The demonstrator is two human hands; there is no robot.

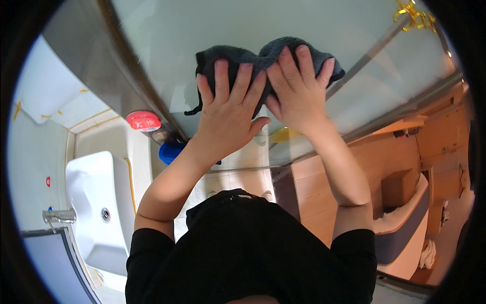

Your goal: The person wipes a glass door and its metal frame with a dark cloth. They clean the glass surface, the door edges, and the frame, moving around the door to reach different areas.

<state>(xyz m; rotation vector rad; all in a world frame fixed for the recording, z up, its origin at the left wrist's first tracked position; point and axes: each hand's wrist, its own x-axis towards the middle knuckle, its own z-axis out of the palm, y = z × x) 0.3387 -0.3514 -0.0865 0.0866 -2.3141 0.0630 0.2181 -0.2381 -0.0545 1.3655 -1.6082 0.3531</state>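
Note:
A dark grey towel-like cloth (231,55) lies bunched and spread against an upright pane of frosted glass (212,22). My left hand (228,102) presses flat on the cloth's left half, fingers spread and pointing up the pane, with the thumb off to the right. Beside it, my right hand (298,87) presses on the cloth's right half, its fingers spread too. The cloth passes beneath the fingers of both hands, and one thin corner of it hangs to the left of my left hand.
At left are a red round sticker (143,121) by the metal door frame (152,91), a blue object (170,152), and a white washbasin (97,212) with a metal faucet (60,216). Gold ribbon (414,17) hangs upper right. A bed (402,235) stands at lower right.

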